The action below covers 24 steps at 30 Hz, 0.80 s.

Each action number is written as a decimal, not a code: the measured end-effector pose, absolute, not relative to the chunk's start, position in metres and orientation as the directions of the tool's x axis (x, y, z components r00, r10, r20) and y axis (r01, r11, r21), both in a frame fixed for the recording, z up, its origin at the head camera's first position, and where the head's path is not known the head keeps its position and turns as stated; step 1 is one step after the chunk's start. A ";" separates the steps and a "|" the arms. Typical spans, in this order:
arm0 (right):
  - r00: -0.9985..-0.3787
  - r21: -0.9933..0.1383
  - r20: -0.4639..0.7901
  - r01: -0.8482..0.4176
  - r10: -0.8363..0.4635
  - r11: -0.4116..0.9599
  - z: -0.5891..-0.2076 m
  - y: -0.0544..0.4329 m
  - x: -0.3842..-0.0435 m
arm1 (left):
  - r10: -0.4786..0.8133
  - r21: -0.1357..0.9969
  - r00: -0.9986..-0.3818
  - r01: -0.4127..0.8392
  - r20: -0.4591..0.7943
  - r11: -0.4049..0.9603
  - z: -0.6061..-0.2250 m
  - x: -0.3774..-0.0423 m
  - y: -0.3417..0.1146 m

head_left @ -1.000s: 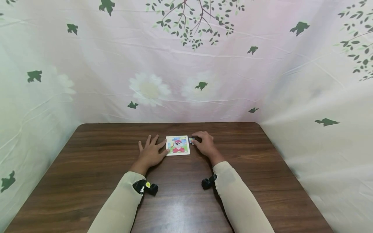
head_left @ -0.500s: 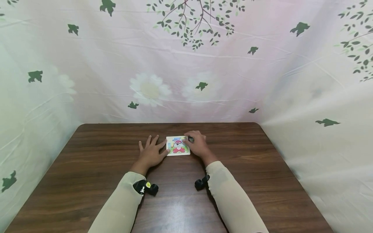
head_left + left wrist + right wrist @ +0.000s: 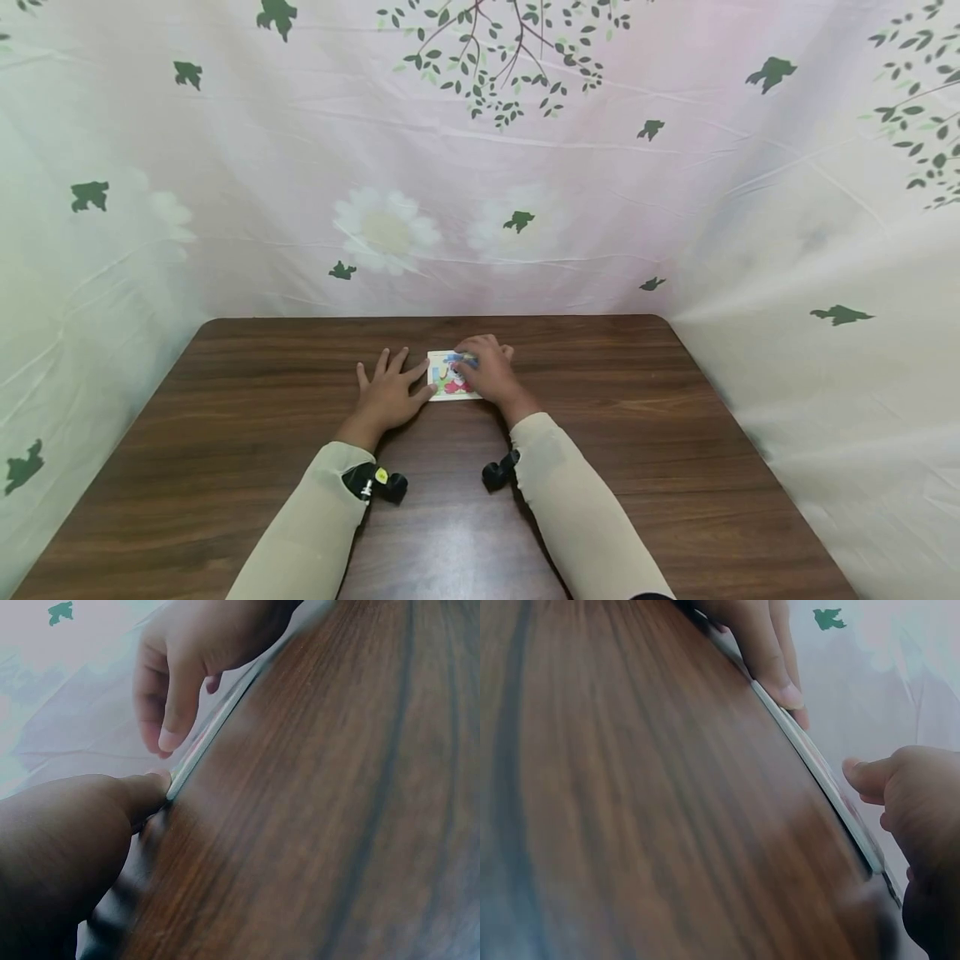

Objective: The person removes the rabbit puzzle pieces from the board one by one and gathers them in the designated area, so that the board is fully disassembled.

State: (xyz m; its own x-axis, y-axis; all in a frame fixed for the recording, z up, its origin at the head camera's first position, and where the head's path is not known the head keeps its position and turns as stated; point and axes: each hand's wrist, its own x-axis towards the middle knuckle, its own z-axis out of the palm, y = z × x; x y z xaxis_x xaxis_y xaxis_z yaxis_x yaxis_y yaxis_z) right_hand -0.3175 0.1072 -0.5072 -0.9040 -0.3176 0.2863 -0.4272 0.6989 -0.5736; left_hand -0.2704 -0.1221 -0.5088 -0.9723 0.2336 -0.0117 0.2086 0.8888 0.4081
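Observation:
A small square picture puzzle with a white frame and a pink-and-white cartoon animal lies flat near the far side of the table. My left hand rests beside it with fingers spread, thumb and index finger touching the puzzle's left edge. Over the puzzle's upper right part is my right hand, thumb and fingertips brought together on a small blue puzzle piece, mostly hidden by the fingers. From the left wrist, the right hand's fingers point down over the board. The right wrist view shows the frame edge-on, low on the table.
The brown wood-grain table has rounded far corners. Behind and beside it hangs a pale cloth printed with leaves, flowers and green birds. A black wrist camera sits at the left cuff, another at the right.
My right hand has moved left with the small piece, from the table right of the puzzle to over its upper right part. My left hand has stayed at the left edge.

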 end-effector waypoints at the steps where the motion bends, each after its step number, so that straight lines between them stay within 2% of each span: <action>1: -0.902 -0.568 0.288 -0.430 -0.321 0.701 -0.508 0.106 -0.318 | 0.234 0.407 -0.972 0.210 -0.011 0.889 -0.509 -0.271 -0.122; 13: -0.874 -0.487 0.304 -0.485 -0.380 0.726 -0.510 0.101 -0.320 | 0.231 0.392 -0.973 0.205 -0.019 0.897 -0.511 -0.273 -0.122; 24: -0.872 -0.435 0.267 -0.489 -0.410 0.756 -0.511 0.097 -0.320 | 0.228 0.394 -0.973 0.203 -0.016 0.896 -0.510 -0.273 -0.122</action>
State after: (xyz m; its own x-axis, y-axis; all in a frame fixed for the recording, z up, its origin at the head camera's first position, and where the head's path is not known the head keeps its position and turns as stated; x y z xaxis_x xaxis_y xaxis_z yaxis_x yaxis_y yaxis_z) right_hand -0.3203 0.0969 -0.5108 -0.8718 -0.4103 0.2674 -0.4892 0.7561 -0.4346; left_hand -0.2729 -0.1224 -0.5099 -0.9735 0.2281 -0.0165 0.2034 0.8964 0.3937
